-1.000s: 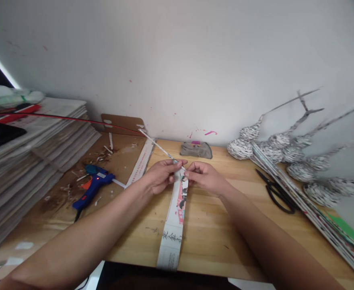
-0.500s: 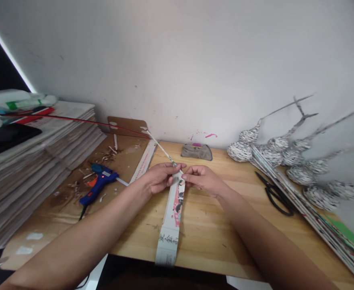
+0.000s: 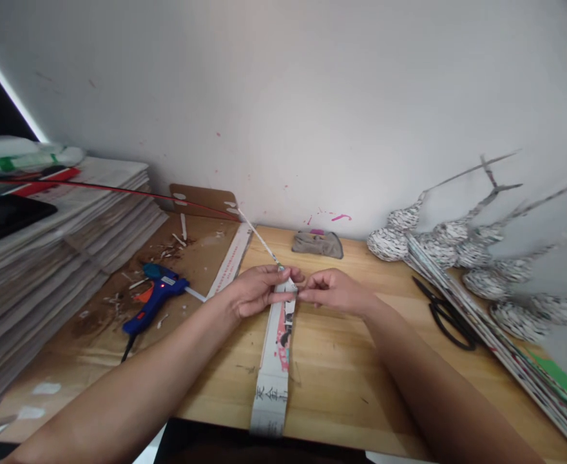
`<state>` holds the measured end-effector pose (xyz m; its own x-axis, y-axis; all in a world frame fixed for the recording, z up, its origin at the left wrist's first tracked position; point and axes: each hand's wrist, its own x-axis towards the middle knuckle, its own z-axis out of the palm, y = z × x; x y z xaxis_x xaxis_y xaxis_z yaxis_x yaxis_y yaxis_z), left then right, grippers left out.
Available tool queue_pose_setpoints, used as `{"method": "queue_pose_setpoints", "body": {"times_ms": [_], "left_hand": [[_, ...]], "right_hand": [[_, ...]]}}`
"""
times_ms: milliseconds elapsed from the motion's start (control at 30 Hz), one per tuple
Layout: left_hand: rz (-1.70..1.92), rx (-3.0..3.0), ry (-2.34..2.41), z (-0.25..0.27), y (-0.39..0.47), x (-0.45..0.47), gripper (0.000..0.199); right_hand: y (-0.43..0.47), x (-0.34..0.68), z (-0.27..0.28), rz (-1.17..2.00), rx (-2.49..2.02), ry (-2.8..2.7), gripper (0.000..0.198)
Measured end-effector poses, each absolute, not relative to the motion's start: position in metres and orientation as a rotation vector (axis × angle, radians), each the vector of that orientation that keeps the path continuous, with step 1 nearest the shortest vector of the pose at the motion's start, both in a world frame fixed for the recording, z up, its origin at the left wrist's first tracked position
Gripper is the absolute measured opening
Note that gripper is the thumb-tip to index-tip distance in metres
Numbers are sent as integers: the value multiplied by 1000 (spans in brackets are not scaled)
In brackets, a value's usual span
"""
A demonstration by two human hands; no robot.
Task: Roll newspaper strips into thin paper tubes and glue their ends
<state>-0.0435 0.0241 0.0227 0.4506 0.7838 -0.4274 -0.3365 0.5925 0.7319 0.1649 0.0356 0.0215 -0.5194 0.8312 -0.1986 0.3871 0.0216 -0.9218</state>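
Extending nearward, the paper strip (image 3: 274,345) is pinched by left fingers (image 3: 274,298) and right fingers (image 3: 311,296).

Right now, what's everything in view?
paper strip: one, white, centre
thin rod: one, whitish, beyond strip
glue gun: one, blue, left
sheet: one, brown, left
scraps: several, whitish, on sheet
papers: one stack, grey, left
slab: one, black, on papers
packaging: some, white-green, on papers
long rod: one, red-black, left
upright card: one, brown, back
printed band: one, white, beside sheet
pouch: one, grey, back
woven gourds: about five, whitish, right
rod bundle: one, mixed, right
scissors: one, black, right
flat piece: one, green, right
table: one, tan, centre
wall: one, pale, behind
left hand: one, on strip
right hand: one, at strip
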Motion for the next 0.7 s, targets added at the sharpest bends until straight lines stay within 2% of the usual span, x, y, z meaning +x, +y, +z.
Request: {"method": "queue_pose_setpoints", "body": {"times_ms": [100, 167, 333, 400, 700], "left_hand": [[705, 701, 813, 23, 19, -42, 19], [618, 757, 783, 22, 13, -39, 24], [451, 873, 718, 19, -3, -27, 30], [439, 921, 729, 18, -7, -24, 30], [516, 963, 691, 13, -14, -17, 27]], "right_hand": [[39, 174, 35, 1351, -1280, -1750, 37], [38, 175, 40, 1356, -1239, -1655, 38], [27, 161, 37, 1824, -1010, -1584, 41], [25, 156, 33, 1923, -959, -1502, 40], [25, 152, 35, 1797, -1041, -1294, 27]]}}
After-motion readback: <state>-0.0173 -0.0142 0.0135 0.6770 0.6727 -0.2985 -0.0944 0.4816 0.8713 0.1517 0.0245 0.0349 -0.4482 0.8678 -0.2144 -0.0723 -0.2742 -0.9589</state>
